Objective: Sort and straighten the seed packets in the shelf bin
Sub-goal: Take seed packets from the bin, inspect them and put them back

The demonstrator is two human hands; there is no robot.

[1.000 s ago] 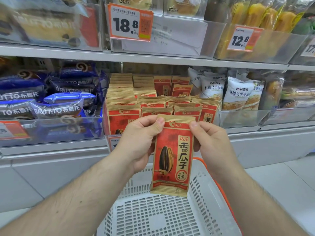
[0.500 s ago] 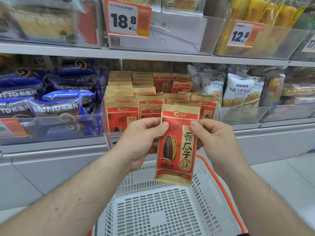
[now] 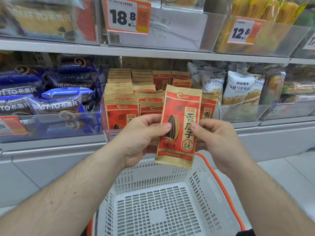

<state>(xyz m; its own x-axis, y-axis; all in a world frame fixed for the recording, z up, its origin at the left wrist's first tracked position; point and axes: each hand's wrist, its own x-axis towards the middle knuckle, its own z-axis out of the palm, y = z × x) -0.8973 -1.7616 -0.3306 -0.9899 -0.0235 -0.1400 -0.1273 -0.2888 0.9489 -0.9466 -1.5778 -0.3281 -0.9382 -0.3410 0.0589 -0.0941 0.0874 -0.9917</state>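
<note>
While a white slotted shopping basket (image 3: 158, 208) with an orange handle (image 3: 221, 183) sits lowest and nearest in the head view, a person's two bare forearms reach over it toward a shop shelf. Left hand (image 3: 139, 138) and right hand (image 3: 216, 140) hold a single red-and-tan seed packet (image 3: 179, 126) upright between them, above the basket's far rim. The left thumb lies across the packet's printed front at its left edge; the right thumb presses the front at its right edge. Both hands' fingers curl behind the packet, pinching it. The packet leans slightly to the right at its top, its face with a dark sunflower seed picture turned to the camera.

Just behind the held packet, at the front edge of the middle shelf, a clear shelf bin (image 3: 109, 132) holds rows of matching seed packets (image 3: 121, 111), standing upright, with the packets at the back right tilted and uneven. Left of the bin, blue cake-roll wrappers (image 3: 56, 106) are heaped in a neighbouring clear bin. To the right stand white bread bags (image 3: 238, 89). On the upper shelf, an orange price tag (image 3: 127, 15) reads 18.8 and another (image 3: 243, 31) reads 12.8; the goods behind them are blurred, possibly pastries.
</note>
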